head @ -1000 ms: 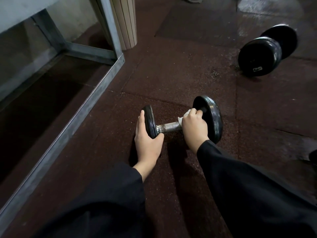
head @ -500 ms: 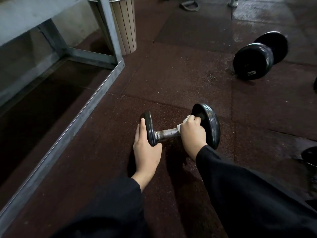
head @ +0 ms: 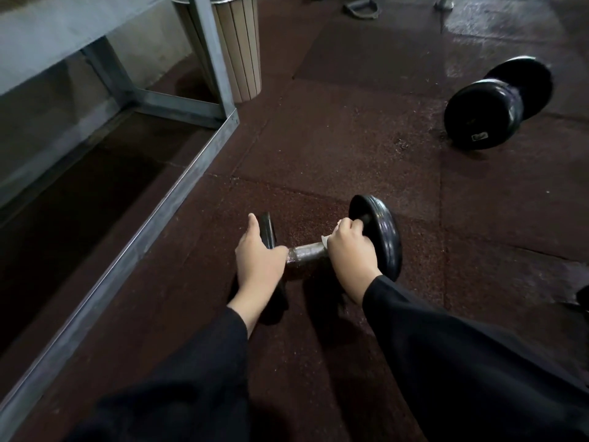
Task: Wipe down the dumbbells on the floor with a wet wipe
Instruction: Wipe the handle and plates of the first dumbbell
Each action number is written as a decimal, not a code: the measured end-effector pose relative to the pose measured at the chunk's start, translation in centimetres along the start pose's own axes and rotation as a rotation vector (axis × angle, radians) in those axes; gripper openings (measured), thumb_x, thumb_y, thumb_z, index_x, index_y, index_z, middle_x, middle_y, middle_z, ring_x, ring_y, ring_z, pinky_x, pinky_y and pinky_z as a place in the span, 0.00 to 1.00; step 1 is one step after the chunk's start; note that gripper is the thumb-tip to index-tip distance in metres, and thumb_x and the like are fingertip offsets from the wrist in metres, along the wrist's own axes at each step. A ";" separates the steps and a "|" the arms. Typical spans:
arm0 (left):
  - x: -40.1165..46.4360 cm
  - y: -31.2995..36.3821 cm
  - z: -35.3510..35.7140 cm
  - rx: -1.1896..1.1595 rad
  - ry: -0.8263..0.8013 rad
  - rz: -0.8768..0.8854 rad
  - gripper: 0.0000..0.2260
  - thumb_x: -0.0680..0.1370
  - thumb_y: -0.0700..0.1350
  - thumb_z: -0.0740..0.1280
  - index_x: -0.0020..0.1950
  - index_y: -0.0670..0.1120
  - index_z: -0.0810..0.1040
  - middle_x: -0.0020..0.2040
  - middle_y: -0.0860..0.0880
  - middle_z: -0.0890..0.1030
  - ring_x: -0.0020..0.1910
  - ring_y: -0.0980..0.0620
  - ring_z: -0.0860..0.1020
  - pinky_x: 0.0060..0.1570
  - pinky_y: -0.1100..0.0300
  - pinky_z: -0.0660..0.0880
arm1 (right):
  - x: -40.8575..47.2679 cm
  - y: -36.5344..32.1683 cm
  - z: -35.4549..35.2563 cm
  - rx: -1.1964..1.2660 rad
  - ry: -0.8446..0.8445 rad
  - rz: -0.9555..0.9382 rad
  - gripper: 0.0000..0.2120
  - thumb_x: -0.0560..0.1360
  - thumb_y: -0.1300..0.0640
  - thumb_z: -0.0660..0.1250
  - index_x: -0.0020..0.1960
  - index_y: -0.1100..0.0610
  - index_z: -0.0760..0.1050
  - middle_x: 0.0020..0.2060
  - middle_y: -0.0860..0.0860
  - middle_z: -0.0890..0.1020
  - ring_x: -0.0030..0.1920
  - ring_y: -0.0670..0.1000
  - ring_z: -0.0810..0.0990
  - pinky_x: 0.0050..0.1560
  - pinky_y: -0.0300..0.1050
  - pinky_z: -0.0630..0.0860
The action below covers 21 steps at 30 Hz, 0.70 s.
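White wet wipe (head: 331, 236) in right hand (head: 349, 253), on dumbbell (head: 379, 232)

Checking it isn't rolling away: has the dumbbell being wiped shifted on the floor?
No. The dumbbell stays just left of the floor mat seam, as before; only the camera moved.

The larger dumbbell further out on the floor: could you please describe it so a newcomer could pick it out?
Start at the slatted bin beside the metal frame and look right across the rubber floor. The larger dumbbell lies there alone; unlike the near dumbbell, no hand touches it.
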<state>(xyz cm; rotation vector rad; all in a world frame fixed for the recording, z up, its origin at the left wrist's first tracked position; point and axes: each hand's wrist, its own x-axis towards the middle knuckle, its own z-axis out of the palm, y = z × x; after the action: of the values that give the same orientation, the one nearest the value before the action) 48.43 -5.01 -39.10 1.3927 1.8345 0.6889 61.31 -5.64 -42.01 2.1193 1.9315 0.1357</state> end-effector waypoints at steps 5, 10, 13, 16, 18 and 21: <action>2.5 0.0 -0.6 -0.173 0.060 0.028 0.30 0.75 0.48 0.68 0.74 0.46 0.60 0.71 0.46 0.67 0.70 0.51 0.66 0.62 0.67 0.60 | 1.1 0.2 0.3 -0.001 0.056 -0.029 0.13 0.73 0.61 0.59 0.44 0.58 0.82 0.43 0.53 0.82 0.40 0.48 0.79 0.32 0.34 0.73; 3.6 -0.3 1.4 -0.330 0.087 0.034 0.24 0.79 0.53 0.59 0.74 0.50 0.59 0.73 0.49 0.64 0.72 0.51 0.62 0.65 0.64 0.57 | 2.0 0.0 0.8 -0.001 0.086 -0.035 0.14 0.69 0.61 0.57 0.43 0.55 0.82 0.38 0.50 0.81 0.39 0.48 0.78 0.39 0.36 0.73; 4.3 -0.3 1.9 -0.355 0.176 0.053 0.20 0.81 0.51 0.55 0.72 0.49 0.63 0.72 0.50 0.66 0.71 0.53 0.63 0.62 0.69 0.56 | 2.2 0.8 0.5 0.159 0.115 -0.102 0.16 0.73 0.65 0.53 0.52 0.58 0.78 0.47 0.53 0.79 0.47 0.51 0.78 0.45 0.38 0.74; 4.6 -0.7 2.2 -0.378 0.212 0.060 0.19 0.81 0.49 0.53 0.72 0.49 0.65 0.72 0.51 0.67 0.71 0.55 0.64 0.62 0.70 0.56 | 2.7 1.7 -0.1 0.328 0.224 -0.046 0.12 0.77 0.69 0.54 0.59 0.67 0.69 0.56 0.61 0.72 0.56 0.58 0.72 0.52 0.47 0.71; 4.7 -0.9 2.3 -0.370 0.228 0.079 0.18 0.81 0.48 0.53 0.71 0.48 0.65 0.71 0.51 0.67 0.71 0.56 0.64 0.62 0.71 0.56 | 3.1 1.8 -1.0 0.498 0.316 -0.022 0.08 0.70 0.73 0.64 0.50 0.69 0.72 0.47 0.63 0.75 0.47 0.61 0.75 0.46 0.49 0.71; 4.8 -1.2 2.5 -0.331 0.245 0.107 0.18 0.81 0.47 0.53 0.72 0.48 0.65 0.71 0.51 0.68 0.71 0.55 0.64 0.62 0.72 0.56 | 3.3 0.6 -1.5 0.723 0.384 -0.144 0.09 0.63 0.71 0.72 0.38 0.65 0.73 0.39 0.60 0.77 0.39 0.59 0.77 0.43 0.42 0.68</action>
<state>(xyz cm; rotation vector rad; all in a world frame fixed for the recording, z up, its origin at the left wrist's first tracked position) 48.98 -0.78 -42.54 1.2345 1.7355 1.2046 61.89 -2.25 -40.82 2.4995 2.6568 -0.2438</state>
